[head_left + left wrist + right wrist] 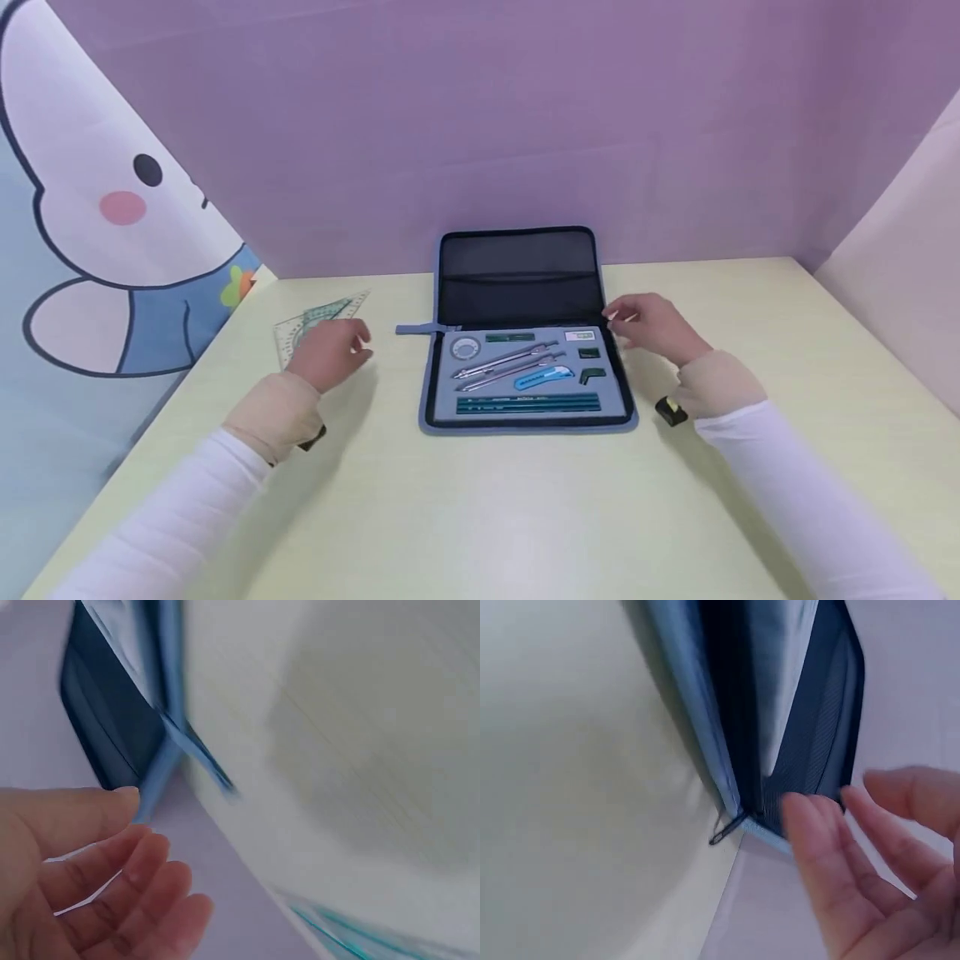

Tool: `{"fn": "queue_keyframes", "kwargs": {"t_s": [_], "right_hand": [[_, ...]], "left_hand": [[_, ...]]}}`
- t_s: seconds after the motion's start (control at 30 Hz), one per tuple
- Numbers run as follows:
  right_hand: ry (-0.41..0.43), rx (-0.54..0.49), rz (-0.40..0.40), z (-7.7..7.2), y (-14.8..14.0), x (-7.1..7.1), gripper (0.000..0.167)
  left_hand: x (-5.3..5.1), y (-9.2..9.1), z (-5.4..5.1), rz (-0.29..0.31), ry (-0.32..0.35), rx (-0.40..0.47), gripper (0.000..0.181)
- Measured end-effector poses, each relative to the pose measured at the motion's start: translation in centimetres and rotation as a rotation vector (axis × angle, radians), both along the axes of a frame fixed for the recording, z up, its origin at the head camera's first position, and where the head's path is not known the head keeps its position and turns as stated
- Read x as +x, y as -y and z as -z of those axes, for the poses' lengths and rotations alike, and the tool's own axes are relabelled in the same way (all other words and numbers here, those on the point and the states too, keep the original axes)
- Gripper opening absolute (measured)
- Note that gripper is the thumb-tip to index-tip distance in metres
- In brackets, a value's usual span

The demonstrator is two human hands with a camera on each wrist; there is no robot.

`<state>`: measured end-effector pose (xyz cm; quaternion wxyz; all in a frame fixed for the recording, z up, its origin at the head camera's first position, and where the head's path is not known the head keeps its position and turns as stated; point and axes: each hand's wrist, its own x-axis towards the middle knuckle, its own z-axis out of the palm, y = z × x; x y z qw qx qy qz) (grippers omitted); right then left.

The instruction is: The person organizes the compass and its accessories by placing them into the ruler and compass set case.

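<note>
This looks like a screened-off desk corner: pale tabletop (525, 517), creased purple backdrop (487, 125), cartoon-printed sheet (67, 208).

Below your left grip (330, 354) and right grip (654, 327), you have a pale worktop (525, 517). Beyond both grips, you face a purple backdrop (525, 125). Left of your left grip, locate a light-blue sheet (45, 467) printed with a white cartoon figure (75, 183). Right of your right grip, note a pale pink panel (915, 267).

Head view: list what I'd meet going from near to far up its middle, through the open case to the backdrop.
Table → front edge of the case → pencils → blue cutter → short green item → lid → purple backdrop.
</note>
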<state>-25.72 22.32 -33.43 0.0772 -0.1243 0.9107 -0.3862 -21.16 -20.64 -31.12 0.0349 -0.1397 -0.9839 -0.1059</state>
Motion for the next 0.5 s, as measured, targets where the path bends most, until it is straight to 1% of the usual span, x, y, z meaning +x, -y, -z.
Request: {"fn": "queue_keyframes", "kwargs": {"t_s": [0.1, 0.17, 0.23, 0.3, 0.4, 0.43, 0.5], "right_hand": [[-0.043, -0.006, 0.042, -0.2, 0.1, -1.6, 0.029], [-0.041, -0.006, 0.064, -0.2, 0.3, -2.5, 0.03], [-0.038, 0.006, 0.086, -0.1, 0.4, -3.4, 0.031], [-0.045, 0.041, 0.103, 0.1, 0.5, -4.2, 0.032], [-0.047, 0.078, 0.131, 0.2, 0.5, -5.0, 0.037], [-0.041, 0.084, 0.141, 0.2, 0.5, -5.3, 0.038], [0.003, 0.061, 0.154, 0.2, 0.5, -5.6, 0.042]], "left_hand": [[-0.9, 2.8, 0.4, -0.115, 0.084, -0.029, 0.024], [-1.4, 4.4, 0.6, -0.187, 0.144, -0.05, 0.028], [-1.9, 5.7, 0.8, -0.243, 0.186, -0.072, 0.031], [-2.4, 6.7, 0.9, -0.296, 0.227, -0.066, 0.033], [-3.4, 7.7, 0.9, -0.359, 0.261, -0.039, 0.031], [-3.8, 8.0, 0.9, -0.374, 0.268, -0.029, 0.031], [-4.6, 8.3, 0.9, -0.406, 0.271, -0.016, 0.029]]}}
